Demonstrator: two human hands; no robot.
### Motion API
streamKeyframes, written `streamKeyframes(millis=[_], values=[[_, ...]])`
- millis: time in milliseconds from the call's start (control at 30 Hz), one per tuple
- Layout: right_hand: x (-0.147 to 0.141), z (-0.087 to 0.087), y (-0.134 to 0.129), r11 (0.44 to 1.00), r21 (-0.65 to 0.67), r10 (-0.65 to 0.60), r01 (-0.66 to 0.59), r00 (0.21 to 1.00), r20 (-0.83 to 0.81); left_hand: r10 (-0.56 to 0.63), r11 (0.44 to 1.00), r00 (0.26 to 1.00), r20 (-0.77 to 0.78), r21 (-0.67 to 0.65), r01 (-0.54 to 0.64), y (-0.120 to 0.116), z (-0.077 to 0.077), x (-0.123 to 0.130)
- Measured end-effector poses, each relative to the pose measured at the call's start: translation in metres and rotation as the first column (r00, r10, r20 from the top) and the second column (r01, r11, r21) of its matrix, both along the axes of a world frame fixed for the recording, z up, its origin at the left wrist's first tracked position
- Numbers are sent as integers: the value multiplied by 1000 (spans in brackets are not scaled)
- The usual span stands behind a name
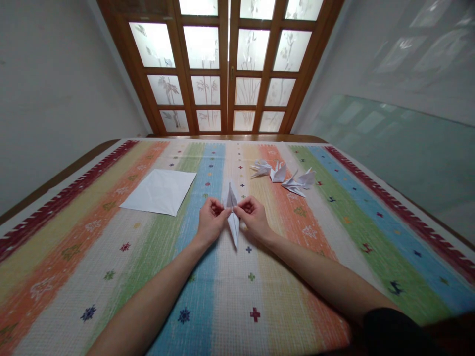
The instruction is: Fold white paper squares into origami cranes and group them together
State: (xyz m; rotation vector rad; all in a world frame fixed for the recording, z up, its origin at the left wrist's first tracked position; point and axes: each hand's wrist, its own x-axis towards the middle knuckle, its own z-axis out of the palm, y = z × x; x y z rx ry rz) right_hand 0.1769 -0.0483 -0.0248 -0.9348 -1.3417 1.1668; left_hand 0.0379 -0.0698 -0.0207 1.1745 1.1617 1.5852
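Observation:
A narrow piece of folded white paper point(233, 227), pointed at both ends, is held upright in line with me over the middle of the table. My left hand point(213, 217) pinches its left side near the middle, thumb and finger pressed together. From the other side my right hand point(254, 216) grips it in the same way, and the two thumbs almost meet. Several folded paper cranes point(278, 173) lie in a row beyond my right hand. Off to the left of my hands rests a flat white paper sheet point(159, 192).
A striped, patterned tablecloth point(148, 267) covers the table. Wooden doors with glass panes point(202, 47) stand past the far edge. White walls point(55, 74) rise at the sides, and a pale glass panel point(401, 143) leans at the right.

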Motion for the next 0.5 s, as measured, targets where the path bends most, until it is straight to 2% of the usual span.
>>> streamKeyframes(millis=[100, 300, 367, 433, 500], values=[[-2, 1, -1, 1000, -6, -16, 16, 999, -45, 8, 1000, 998, -55, 20, -7, 0, -2, 0], [-3, 1, -3, 999, -17, 28, -30, 994, -105, 28, 998, 984, -176, 63, -17, 0, -4, -1], [-2, -1, -1, 999, -31, 17, -20, 994, -108, 100, 992, 957, -271, 100, -76, -1, -3, -2], [-1, -3, 0, 999, -40, -30, 27, 996, -88, 230, 968, 893, -387, 184, -170, -4, -2, -2], [-1, -5, 1, 996, -24, -90, 89, 994, -59, 302, 947, 832, -466, 245, -207, -8, 0, -1]])
